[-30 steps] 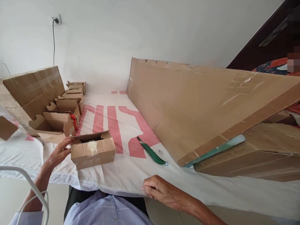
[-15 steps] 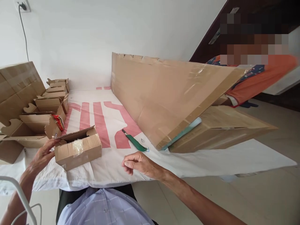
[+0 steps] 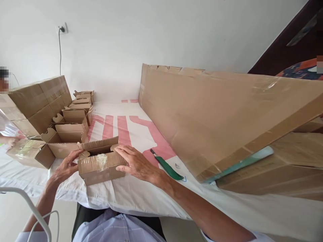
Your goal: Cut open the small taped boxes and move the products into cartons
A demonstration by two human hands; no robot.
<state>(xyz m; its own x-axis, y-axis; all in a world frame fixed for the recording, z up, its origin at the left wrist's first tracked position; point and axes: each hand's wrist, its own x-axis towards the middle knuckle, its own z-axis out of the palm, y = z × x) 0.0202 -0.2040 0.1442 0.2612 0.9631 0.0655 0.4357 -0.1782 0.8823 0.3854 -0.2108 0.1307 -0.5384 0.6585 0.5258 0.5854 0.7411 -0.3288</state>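
Since the picture half a second ago, my right hand (image 3: 138, 164) has come from over the near part of the cloth to the right end of the small carton (image 3: 106, 173). Its fingers reach over the top corner at that end while the thumb, well parted from them, lies low against the front face, so the grip is spread. My left hand (image 3: 64, 169) stays at the opposite end, fingertips on the top corner and thumb lower down; whether it pinches the board or only rests there, I cannot tell.

Between my hands, the carton sits on the white cloth (image 3: 128, 195) near the table's front edge. Its long axis runs left to right across me, the right end slightly farther away. Its partly open top faces up, the back flap (image 3: 101, 144) stands raised, and clear tape (image 3: 102, 162) crosses the front top edge.

Just beyond my right forearm lies a green-handled tool (image 3: 169, 168), dark tip toward the wall. Left of my carton is a taped box (image 3: 45, 157), with another person's hand (image 3: 10, 141) by its outer end. Open boxes (image 3: 69, 127) line up toward the wall, and a large cardboard piece (image 3: 202, 114) slants at right.
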